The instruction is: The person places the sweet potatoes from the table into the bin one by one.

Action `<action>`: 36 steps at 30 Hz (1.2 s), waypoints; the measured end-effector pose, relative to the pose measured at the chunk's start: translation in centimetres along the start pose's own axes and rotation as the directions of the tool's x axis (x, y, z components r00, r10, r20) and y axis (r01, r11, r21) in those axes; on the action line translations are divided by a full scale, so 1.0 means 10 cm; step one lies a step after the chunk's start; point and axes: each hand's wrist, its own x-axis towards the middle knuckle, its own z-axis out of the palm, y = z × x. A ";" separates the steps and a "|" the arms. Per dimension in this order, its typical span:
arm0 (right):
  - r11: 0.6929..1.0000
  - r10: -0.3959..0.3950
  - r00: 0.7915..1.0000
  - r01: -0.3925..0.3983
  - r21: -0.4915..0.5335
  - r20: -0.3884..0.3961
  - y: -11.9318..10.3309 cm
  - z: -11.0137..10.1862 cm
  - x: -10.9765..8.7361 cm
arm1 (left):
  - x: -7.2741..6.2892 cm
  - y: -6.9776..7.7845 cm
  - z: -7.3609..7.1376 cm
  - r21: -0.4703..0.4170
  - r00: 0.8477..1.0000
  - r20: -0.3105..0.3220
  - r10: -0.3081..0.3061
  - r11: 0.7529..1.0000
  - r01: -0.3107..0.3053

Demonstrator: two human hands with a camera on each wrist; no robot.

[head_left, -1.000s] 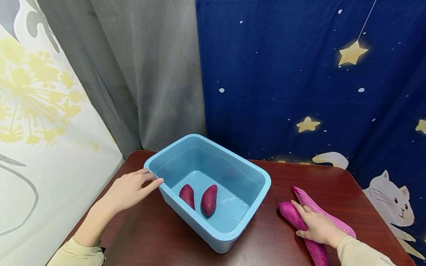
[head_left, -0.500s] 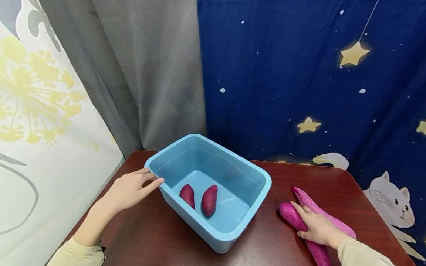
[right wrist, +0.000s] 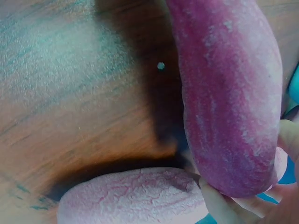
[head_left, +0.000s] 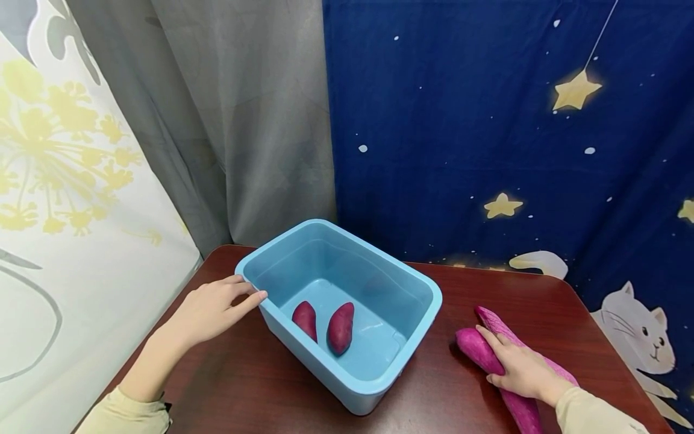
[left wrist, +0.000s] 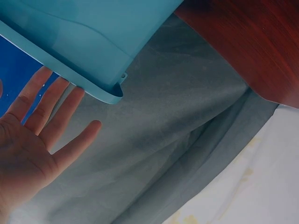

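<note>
In the head view my right hand (head_left: 523, 371) grips a long magenta root vegetable (head_left: 477, 349), which looks like a big sweet potato. In the right wrist view this sweet potato (right wrist: 229, 93) casts a dark shadow on the table, with fingers curled at its end. A second long sweet potato (head_left: 499, 325), pinker and cracked in skin, lies beside it, partly hidden by that hand. My left hand (head_left: 214, 310) touches the rim of a light blue bin (head_left: 331, 371), fingers nearly straight. Two short dark-red sweet potatoes (head_left: 340, 328) lie on its floor; the left one is partly hidden by the wall.
A reddish-brown table (head_left: 233, 386) carries the bin and vegetables. Behind it hang a grey curtain (head_left: 276, 138) and a blue curtain with stars (head_left: 434, 120). A white patterned cloth (head_left: 135, 289) stands along the left side.
The gripped sweet potato and my right hand have shifted slightly to the right. My left hand, the bin and its contents stay in place.
</note>
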 end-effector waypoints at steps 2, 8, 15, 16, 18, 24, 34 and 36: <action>1.000 0.020 1.000 -0.020 0.008 0.008 -0.01 -0.04 0.00 | 0.00 0.00 0.00 -0.001 1.000 0.003 -0.002 1.000 0.002; 0.999 0.028 1.000 -0.028 -0.038 -0.004 -0.03 -0.17 -0.01 | 0.00 0.00 0.00 -0.001 1.000 0.000 0.000 1.000 0.000; 0.995 0.022 0.999 -0.025 -0.099 -0.028 -0.05 -0.33 -0.02 | 0.00 0.00 -0.01 -0.001 1.000 0.002 -0.001 1.000 0.001; 0.994 0.020 0.999 -0.023 -0.104 -0.029 -0.05 -0.36 -0.02 | 0.00 0.00 -0.01 0.000 1.000 0.002 -0.002 1.000 0.002; 0.994 0.010 0.999 -0.013 -0.111 -0.031 -0.06 -0.41 -0.01 | 0.00 0.00 0.00 0.001 1.000 0.002 -0.002 1.000 0.002; 0.991 -0.004 0.999 -0.001 -0.137 -0.032 -0.09 -0.59 0.01 | 0.00 0.00 0.00 0.000 1.000 0.004 -0.007 1.000 0.007; 0.986 -0.019 0.998 0.008 -0.165 -0.067 -0.17 -0.81 0.03 | 0.00 -0.01 0.00 -0.002 1.000 -0.001 0.002 1.000 -0.002; 0.984 -0.018 0.997 0.005 -0.175 -0.072 -0.19 -0.85 0.03 | 0.00 -0.01 0.00 -0.002 1.000 0.001 0.004 1.000 -0.004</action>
